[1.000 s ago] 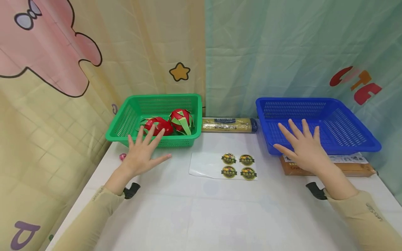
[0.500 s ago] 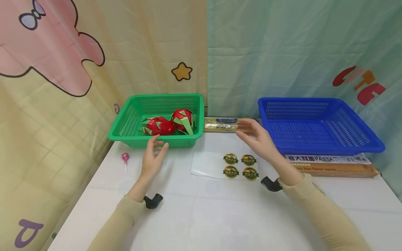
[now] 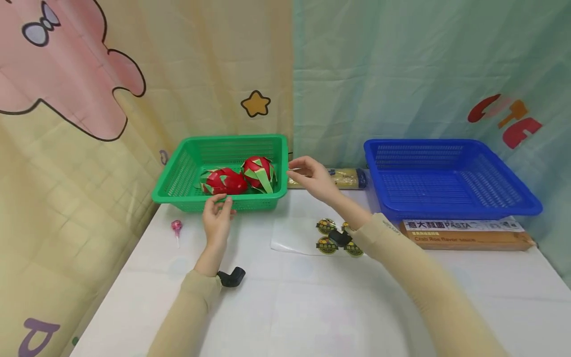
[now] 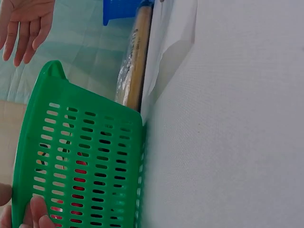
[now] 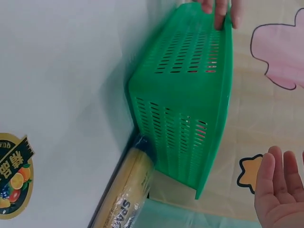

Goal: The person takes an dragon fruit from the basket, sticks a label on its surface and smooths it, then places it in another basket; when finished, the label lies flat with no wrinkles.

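On the bench, the blue basket stood right of the right hand, apparently unused. The green basket stood flat, directly ahead of the left hand; its handling was judged barely begun, any shift undone. Bent left fingers straddled the near rim; closure could not be confirmed. The right hand, narrowly parted, held nothing beside the basket's right end and partly hid the noodle pack. Both dragon fruits remained inside, beyond the left fingertips. Below the right hand, a black mount obscured some stickers.
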Demonstrator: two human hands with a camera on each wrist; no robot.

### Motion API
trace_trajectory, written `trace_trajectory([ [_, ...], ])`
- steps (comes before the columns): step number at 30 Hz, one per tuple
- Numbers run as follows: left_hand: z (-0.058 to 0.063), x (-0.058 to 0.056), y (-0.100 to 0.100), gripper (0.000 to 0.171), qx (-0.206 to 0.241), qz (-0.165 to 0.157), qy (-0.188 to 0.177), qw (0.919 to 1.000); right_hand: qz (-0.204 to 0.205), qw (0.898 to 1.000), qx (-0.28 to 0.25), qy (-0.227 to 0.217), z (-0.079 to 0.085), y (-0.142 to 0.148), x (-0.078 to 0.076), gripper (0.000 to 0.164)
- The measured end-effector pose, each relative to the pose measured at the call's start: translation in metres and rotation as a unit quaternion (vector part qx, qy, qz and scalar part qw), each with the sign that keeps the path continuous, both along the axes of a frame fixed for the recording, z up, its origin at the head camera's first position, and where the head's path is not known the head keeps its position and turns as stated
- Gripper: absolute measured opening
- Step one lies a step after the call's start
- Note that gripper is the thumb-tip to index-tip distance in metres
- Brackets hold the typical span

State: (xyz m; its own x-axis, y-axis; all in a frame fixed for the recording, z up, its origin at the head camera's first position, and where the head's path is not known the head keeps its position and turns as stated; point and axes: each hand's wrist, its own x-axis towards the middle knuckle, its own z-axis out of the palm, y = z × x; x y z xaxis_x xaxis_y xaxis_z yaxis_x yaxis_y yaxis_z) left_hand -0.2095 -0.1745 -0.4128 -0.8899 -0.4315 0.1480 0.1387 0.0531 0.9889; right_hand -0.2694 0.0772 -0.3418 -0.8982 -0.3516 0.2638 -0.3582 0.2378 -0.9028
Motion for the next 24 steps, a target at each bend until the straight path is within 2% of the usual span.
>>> trace_trajectory([
  [5,-0.003,-0.006,-0.005,0.026,0.033,0.020,0.039,0.9985,0.023,0.999,0.032,0.004,-0.002,-0.021,-0.019,0.033],
  [13,-0.005,-0.009,-0.007,0.025,0.016,0.023,0.035,0.9990,0.045,0.992,0.110,0.033,-0.011,-0.045,-0.045,0.043],
  [20,-0.009,-0.009,-0.006,0.029,0.021,0.014,0.036,0.9991,0.059,0.984,0.151,0.067,-0.023,-0.060,-0.053,0.057],
  [24,-0.009,-0.008,-0.006,0.029,0.023,0.015,0.039,0.9988,0.070,0.976,0.187,0.092,-0.027,-0.066,-0.056,0.060],
])
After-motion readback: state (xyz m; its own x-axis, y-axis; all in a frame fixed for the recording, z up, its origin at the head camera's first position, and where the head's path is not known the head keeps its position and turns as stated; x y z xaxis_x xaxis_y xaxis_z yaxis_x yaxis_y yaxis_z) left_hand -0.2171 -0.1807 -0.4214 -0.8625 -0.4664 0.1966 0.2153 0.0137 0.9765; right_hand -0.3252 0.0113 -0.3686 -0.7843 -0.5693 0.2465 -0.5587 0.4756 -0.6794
